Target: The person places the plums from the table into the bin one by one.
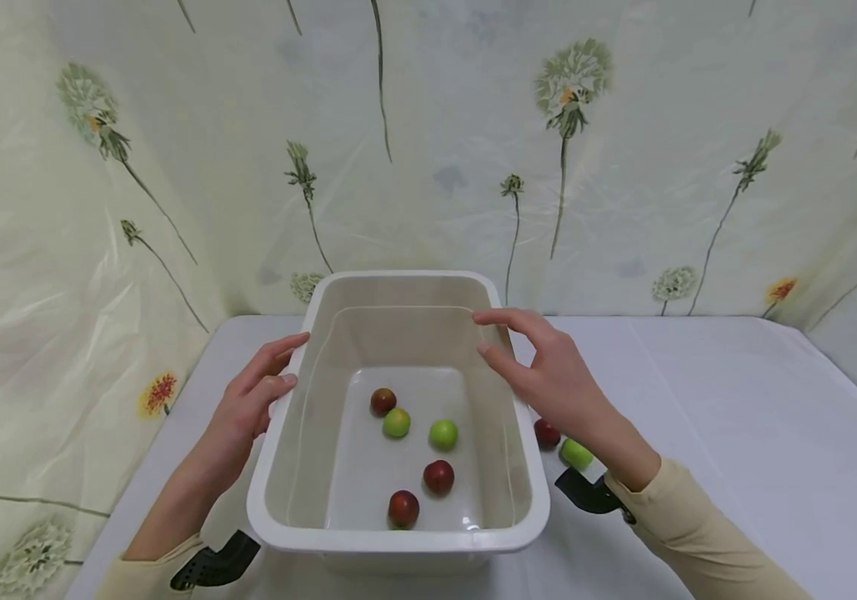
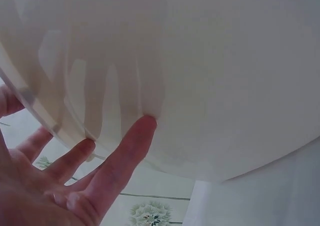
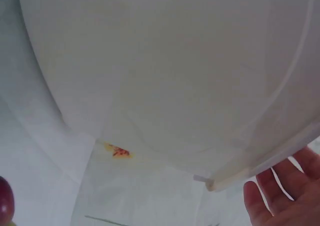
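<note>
The white plastic tub sits on the surface right in front of me, and I judge it light but awkward: thin walls that look as if they would flex, smooth sides likely to slip under bare skin, and a rolled rim that gives the only sure purchase. Inside it five small fruits lie loose on the floor, three dark red and two green; there seems to be a shallow glint of water too, though I cannot be sure. Loose fruit would roll if the tub tilts, so I would carry it level, taking it under the rim on both long sides.

My left hand lies against the tub's left wall, fingers straight and touching the outside just below the rim, the grip open. My right hand hovers at the tub's right rim, fingers spread and relaxed, clasping nothing. Just outside the tub's right wall, one red fruit and one green fruit rest on the surface.
</note>
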Tool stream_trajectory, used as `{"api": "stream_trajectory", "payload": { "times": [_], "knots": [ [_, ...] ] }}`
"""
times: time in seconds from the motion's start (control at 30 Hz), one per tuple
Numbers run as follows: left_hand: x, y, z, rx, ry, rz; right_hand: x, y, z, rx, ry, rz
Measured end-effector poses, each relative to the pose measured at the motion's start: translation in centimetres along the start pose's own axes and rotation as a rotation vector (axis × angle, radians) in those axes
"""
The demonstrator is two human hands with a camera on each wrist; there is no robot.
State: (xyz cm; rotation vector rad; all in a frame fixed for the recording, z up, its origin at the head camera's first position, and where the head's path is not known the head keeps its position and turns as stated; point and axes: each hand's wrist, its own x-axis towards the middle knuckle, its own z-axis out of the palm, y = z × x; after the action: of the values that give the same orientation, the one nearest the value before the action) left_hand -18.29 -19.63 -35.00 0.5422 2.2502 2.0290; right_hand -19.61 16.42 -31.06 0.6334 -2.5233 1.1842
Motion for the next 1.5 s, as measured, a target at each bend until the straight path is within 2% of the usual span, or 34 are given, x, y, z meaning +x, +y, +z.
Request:
{"api": "stream_trajectory", "payload": {
  "times": [0.33, 0.5, 1.03, 1.5],
  "knots": [
    [-0.3, 0.6, 0.4, 0.016, 0.043, -0.020, -1.5, 1.6, -1.0, -0.014, 0.094, 0.021],
    [-0.2, 1.0, 0.4, 0.030, 0.046, -0.020, -2.6, 2.4, -1.3, -0.024, 0.114, 0.075],
    [0.0, 0.2, 0.2, 0.032, 0.017, -0.014, -6.5, 5.5, -1.9, -0.091, 0.073, 0.291],
    [0.0, 0.1, 0.1, 0.034, 0.010, -0.016, -9.5, 7.0, -1.7, -0.136, 0.021, 0.391]
  ]
}}
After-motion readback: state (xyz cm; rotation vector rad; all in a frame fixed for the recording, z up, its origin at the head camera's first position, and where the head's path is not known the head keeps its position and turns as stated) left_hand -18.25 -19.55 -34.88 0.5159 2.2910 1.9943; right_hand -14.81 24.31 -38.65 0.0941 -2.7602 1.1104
